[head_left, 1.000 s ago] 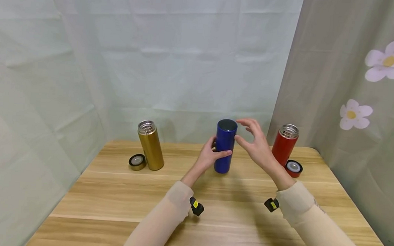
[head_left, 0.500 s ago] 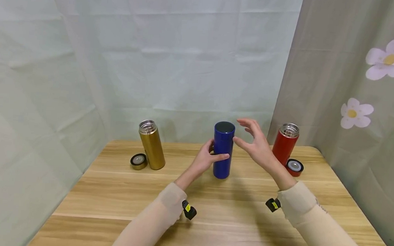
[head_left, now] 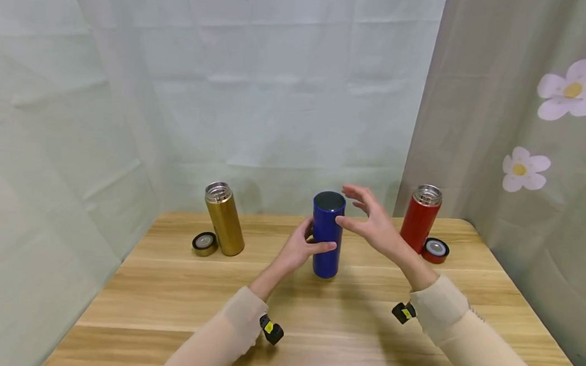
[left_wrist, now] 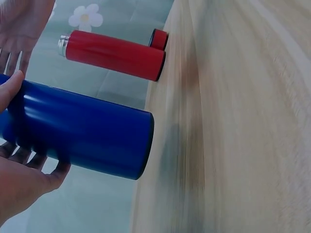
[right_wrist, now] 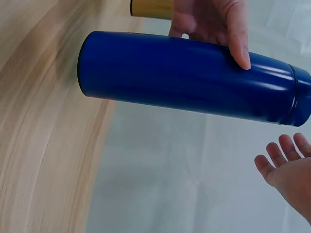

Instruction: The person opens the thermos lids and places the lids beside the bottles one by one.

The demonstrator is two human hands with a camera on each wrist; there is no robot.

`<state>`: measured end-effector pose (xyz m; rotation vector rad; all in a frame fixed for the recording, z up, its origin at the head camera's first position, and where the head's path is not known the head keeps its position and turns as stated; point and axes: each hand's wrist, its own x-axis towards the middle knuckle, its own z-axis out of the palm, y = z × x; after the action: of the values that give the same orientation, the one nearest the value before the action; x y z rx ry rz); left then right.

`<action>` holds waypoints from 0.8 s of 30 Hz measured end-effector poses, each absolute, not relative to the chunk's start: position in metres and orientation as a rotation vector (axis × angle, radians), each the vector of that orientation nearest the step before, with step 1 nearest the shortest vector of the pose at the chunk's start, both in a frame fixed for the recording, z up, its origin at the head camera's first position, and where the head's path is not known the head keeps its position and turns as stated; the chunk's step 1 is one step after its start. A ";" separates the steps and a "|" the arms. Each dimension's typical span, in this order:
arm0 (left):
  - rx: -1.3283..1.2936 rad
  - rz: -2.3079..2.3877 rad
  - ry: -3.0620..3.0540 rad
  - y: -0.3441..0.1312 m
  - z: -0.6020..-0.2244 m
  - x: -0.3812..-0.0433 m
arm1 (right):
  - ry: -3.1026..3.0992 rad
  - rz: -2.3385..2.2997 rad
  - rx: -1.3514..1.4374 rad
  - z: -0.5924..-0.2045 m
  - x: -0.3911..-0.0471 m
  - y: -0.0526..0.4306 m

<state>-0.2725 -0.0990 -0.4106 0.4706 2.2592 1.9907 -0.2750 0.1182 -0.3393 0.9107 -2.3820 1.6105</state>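
Note:
A blue thermos flask [head_left: 327, 235] stands nearly upright over the wooden table, its dark-topped lid [head_left: 329, 201] on. My left hand [head_left: 300, 247] grips its side, with the thumb [right_wrist: 238, 41] across the front and the fingers [left_wrist: 34, 160] round the other side. Beside the lid is my right hand [head_left: 371, 224], fingers parted and gently bent. In the right wrist view, a gap shows between the right fingertips [right_wrist: 265, 165] and the lid [right_wrist: 302, 97], where a dark seam separates lid from body.
A gold flask [head_left: 227, 224] without its lid stands on the table [head_left: 175, 299] at left, its gold lid [head_left: 205, 243] upturned beside it. At right are a lidless red flask [head_left: 420, 221] and its upturned red lid [head_left: 435, 250]. A pale curtain [head_left: 287, 104] hangs behind.
The blue flask, in my left hand, has come toward me and slightly left. My right hand has also come a little closer and left, keeping beside the lid.

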 end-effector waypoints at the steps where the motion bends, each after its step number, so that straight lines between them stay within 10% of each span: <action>1: 0.478 1.991 2.257 -0.099 -0.411 -0.271 | -2.389 1.622 0.918 -0.340 -0.274 0.118; 24: 0.554 1.971 2.248 -0.093 -0.413 -0.263 | -2.501 1.708 0.885 -0.345 -0.270 0.114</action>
<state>-0.2634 -0.0929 -0.4131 0.5542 2.2483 1.9713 -0.2695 0.1144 -0.3450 0.8853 -2.5011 1.7076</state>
